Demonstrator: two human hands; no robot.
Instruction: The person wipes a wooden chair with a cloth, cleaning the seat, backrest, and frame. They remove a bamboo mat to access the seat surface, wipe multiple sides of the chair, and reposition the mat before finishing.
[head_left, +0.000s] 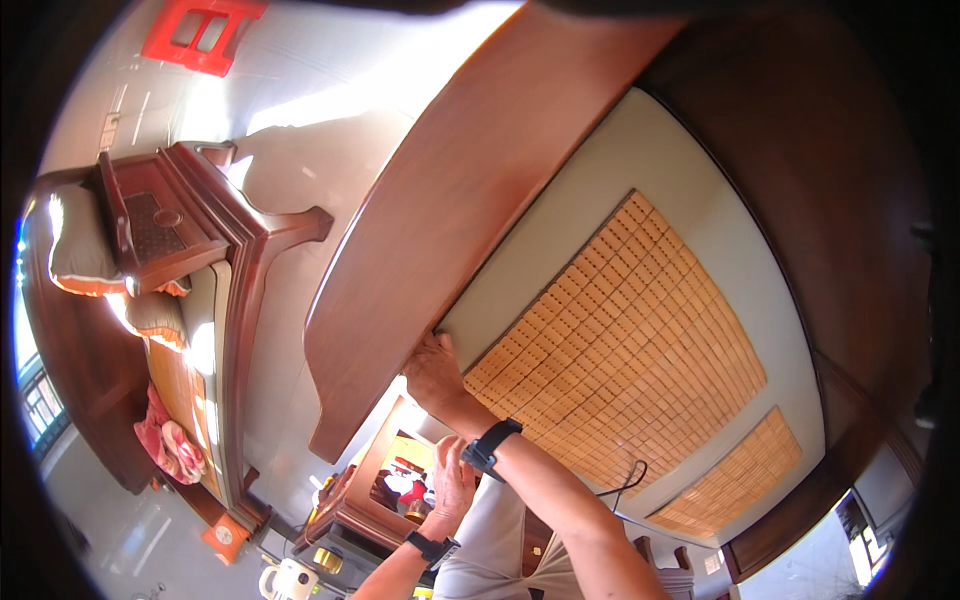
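Observation:
My right hand (435, 375), with a black wrist strap, is at the corner where a grey seat cushion (570, 180) meets a broad reddish-brown wooden armrest (420, 217). Its fingers are bent and partly hidden there, so whether they grip the edge is not clear. Below and left of it, my left hand (454, 480) is raised with its fingers extended and nothing visible in it; a dark watch is on that wrist. A bamboo-tile mat (630, 345) lies on the cushion, and a smaller bamboo mat (731, 476) lies near its far right end. A thin black cord loop (637, 474) rests over the larger mat's lower edge.
A second wooden sofa (247, 285) with pillows (82, 240) and a pink cloth (171, 446) stands left. A red plastic stool (199, 34) is at top left. Below are a wooden table (367, 517) holding small items, a white kettle (289, 580) and an orange packet (225, 536).

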